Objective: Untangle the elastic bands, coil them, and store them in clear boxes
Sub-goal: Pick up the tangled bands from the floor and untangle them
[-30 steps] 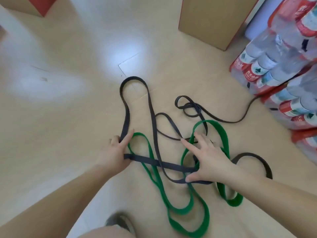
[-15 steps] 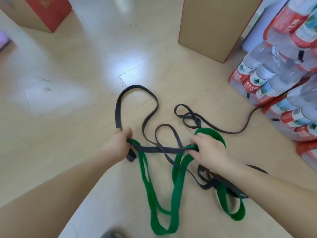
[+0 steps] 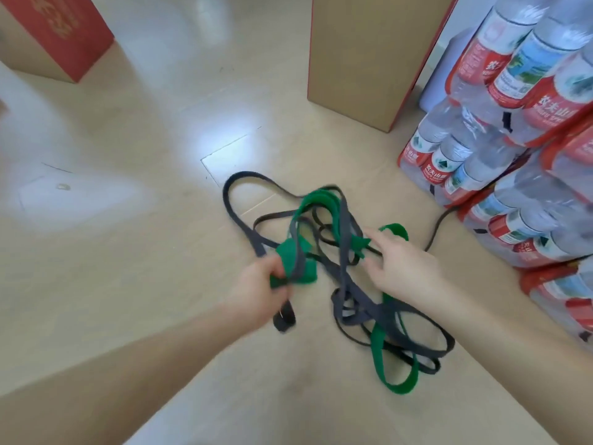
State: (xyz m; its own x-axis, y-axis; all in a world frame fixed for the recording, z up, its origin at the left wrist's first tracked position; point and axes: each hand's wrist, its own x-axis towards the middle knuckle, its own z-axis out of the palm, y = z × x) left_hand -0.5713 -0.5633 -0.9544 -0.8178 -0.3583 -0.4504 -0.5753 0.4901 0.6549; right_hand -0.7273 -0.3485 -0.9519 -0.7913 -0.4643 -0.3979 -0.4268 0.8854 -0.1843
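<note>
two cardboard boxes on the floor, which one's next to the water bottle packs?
The plain brown cardboard box at top centre, beside the bottle packs. The red-faced box sits far left.

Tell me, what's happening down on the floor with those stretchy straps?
A person is working on a tangle of elastic bands on the floor. The left hand grips a bunch of the green band and the dark grey band together, while the right hand, fingers spread, reaches into the tangle beside it. The bands are knotted up, nothing is coiled yet, and no clear box is in sight.
</note>
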